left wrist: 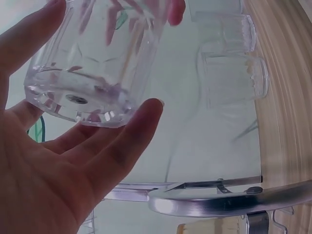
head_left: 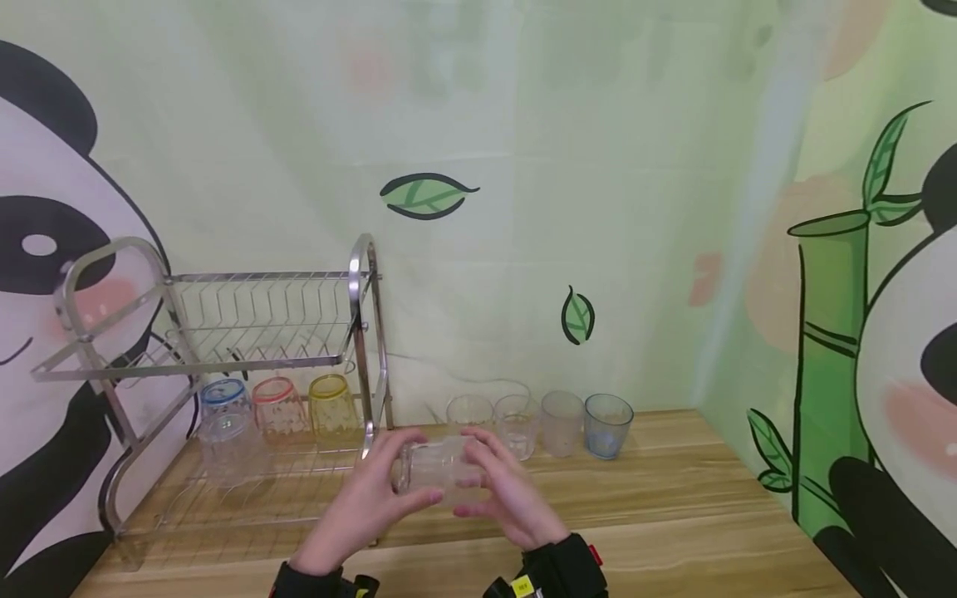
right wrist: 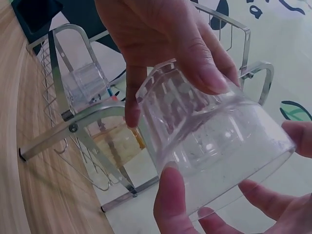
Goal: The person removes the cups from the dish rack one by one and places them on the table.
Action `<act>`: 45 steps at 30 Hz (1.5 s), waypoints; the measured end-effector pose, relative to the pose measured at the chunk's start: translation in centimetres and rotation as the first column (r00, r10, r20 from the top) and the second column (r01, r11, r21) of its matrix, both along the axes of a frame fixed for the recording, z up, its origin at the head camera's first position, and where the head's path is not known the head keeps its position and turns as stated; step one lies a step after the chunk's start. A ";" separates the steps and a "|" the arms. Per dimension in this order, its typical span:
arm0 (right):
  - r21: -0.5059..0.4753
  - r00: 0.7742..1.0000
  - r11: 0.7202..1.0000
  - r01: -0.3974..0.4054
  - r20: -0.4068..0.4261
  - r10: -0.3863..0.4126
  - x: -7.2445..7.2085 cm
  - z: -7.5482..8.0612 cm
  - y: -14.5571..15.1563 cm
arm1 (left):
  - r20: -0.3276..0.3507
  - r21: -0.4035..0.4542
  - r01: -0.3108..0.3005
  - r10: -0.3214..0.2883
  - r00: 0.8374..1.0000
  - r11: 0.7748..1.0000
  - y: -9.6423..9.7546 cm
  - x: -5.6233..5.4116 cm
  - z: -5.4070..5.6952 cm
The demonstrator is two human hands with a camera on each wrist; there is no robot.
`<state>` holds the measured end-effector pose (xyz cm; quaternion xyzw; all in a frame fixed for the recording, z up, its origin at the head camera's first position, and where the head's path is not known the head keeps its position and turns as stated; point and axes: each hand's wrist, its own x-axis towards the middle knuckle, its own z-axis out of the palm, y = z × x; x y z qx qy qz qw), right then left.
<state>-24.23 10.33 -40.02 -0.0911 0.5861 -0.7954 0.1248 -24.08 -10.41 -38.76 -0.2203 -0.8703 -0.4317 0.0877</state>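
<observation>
You have the clear, faceted drinking glass with a thick base (head_left: 436, 465) in the air above the light wood-grain bench (head_left: 673, 486), tipped onto its side between your hands. Your left hand (head_left: 374, 490) holds the base end, thumb and fingers curved round it; your right hand (head_left: 512, 494) has its fingers bent about the wider mouth end, tips on the wall and rim. I'd judge you are midway through turning the glass or passing it across. The next move seems to call for one secure grip while the other hand lets go; smooth walls could slip if both ease at once.

You can make out no drink in the held glass, only a small dark mark at its base. On the lower tier of the two-tier silver metal wire rack (head_left: 262, 364), a blue-tinted glass (head_left: 224, 392), a red-tinted glass (head_left: 280, 411) and a yellow-tinted glass (head_left: 333, 411) stand mouth down, with a colourless glass (head_left: 233, 453) in front of the blue one. Near the wall, a clear tumbler (head_left: 469, 409), a second clear tumbler (head_left: 516, 428), a cloudy pale tumbler (head_left: 562, 425) and a bluish tumbler (head_left: 608, 428) stand upright in a row; you can see no filling in them.
</observation>
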 end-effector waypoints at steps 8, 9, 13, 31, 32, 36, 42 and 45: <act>0.092 0.997 0.995 0.022 -0.073 -0.015 0.1 0.0 0.5 | 0.082 -0.013 0.085 -0.083 0.993 0.996 -0.3 0.0 -0.1; 0.117 0.996 0.993 0.026 -0.092 -0.015 0.0 0.0 0.7 | 0.080 -0.021 0.093 -0.091 0.993 0.995 -0.3 0.0 -0.2; 0.262 0.981 0.964 0.056 -0.192 -0.005 -0.2 0.3 1.7 | 0.059 -0.036 0.147 -0.145 0.988 0.988 -0.1 -0.1 -0.4; 0.706 0.877 0.646 0.290 -0.466 0.117 -0.2 1.6 9.2 | 0.167 -0.121 0.291 -0.270 0.948 0.949 -0.7 0.4 0.5; 0.718 0.864 0.617 0.321 -0.489 0.119 -0.2 1.5 9.8 | 0.176 -0.123 0.282 -0.258 0.950 0.952 -1.1 0.4 0.8; 0.759 0.842 0.504 0.412 -0.528 0.107 -0.1 1.3 12.9 | 0.239 -0.087 0.259 -0.232 0.943 0.962 -2.9 0.4 1.6; 0.833 0.862 0.364 0.417 -0.489 0.132 -0.2 1.6 17.8 | 0.219 -0.140 0.196 -0.162 0.962 0.971 -6.3 0.1 1.0; 0.856 0.861 0.296 0.425 -0.483 0.162 -0.6 1.7 19.9 | 0.183 -0.178 0.151 -0.118 0.976 0.972 -7.9 -0.2 0.8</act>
